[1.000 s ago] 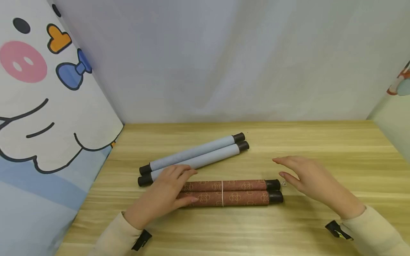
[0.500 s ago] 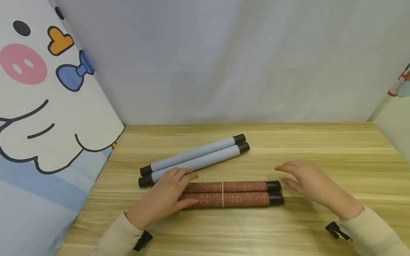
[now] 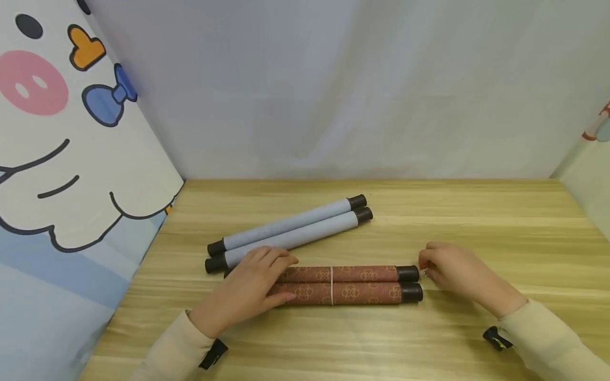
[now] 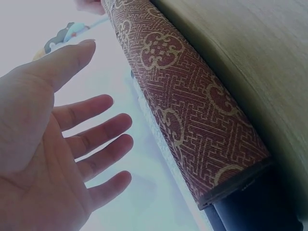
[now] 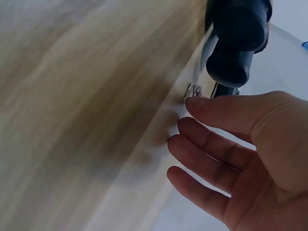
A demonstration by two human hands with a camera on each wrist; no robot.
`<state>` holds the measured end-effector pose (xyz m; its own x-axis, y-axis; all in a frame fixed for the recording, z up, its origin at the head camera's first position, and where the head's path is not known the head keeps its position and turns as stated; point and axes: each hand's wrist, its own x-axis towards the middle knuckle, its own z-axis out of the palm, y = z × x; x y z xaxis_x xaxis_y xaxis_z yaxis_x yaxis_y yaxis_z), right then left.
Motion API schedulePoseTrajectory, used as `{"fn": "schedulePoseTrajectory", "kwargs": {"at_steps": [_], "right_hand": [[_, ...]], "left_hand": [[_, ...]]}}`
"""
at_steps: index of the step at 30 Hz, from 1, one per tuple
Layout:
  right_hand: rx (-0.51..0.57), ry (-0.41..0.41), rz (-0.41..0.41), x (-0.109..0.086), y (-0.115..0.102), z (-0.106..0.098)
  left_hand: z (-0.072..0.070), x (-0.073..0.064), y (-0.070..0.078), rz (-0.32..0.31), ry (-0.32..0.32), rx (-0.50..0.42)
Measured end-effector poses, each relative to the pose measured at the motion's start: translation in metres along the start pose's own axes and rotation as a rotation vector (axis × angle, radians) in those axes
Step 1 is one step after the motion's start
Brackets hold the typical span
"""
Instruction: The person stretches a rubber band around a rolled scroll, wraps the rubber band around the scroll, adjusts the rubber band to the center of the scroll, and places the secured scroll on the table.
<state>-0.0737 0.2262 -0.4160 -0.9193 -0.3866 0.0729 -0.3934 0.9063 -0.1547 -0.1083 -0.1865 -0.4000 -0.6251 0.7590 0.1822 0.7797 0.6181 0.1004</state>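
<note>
A red-brown scroll with gold flower patterns lies as two side-by-side rolls with black ends, bound by a thin white band. Over its left end hovers or rests my left hand, fingers loosely extended; in the left wrist view the fingers are apart from the roll. Just past the right end, my right hand pinches a small shiny looped piece; the thumb covers part of it and the index finger is hidden. Its exact kind is unclear.
Behind the red-brown scroll, a pale blue scroll, also two rolls with black ends, lies slanted on the wooden table. A cartoon-printed cloth hangs at the left, and a plain pale cloth stands behind the table.
My right hand has come down and its fingers have closed on the small piece beside the scroll's end. The left hand and both scrolls have stayed in place; the view shifts slightly.
</note>
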Motion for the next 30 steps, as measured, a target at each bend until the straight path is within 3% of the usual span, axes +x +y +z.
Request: {"fn": "schedulePoseTrajectory", "kwargs": {"at_steps": [4,8,13,17,21,26,30], "right_hand": [[0.004,0.001,0.041,0.002,-0.001,-0.006],[0.029,0.067,0.057,0.007,-0.009,-0.019],[0.070,0.197,0.009,0.019,-0.032,-0.031],[0.165,0.247,-0.063,0.027,-0.057,-0.033],[0.326,0.229,-0.132,0.034,-0.079,-0.031],[0.545,0.147,-0.195,0.038,-0.101,-0.027],[0.634,0.117,-0.247,0.038,-0.115,-0.024]], "left_hand": [[0.000,0.000,0.000,0.008,0.002,-0.013],[-0.001,0.001,0.001,0.009,0.011,-0.024],[-0.005,0.006,0.008,0.014,0.051,-0.031],[-0.009,0.014,0.020,0.042,0.139,-0.067],[-0.010,0.024,0.036,0.053,0.203,-0.102],[-0.005,0.033,0.054,0.075,0.269,-0.165],[0.000,0.039,0.062,0.123,0.339,-0.198]]}}
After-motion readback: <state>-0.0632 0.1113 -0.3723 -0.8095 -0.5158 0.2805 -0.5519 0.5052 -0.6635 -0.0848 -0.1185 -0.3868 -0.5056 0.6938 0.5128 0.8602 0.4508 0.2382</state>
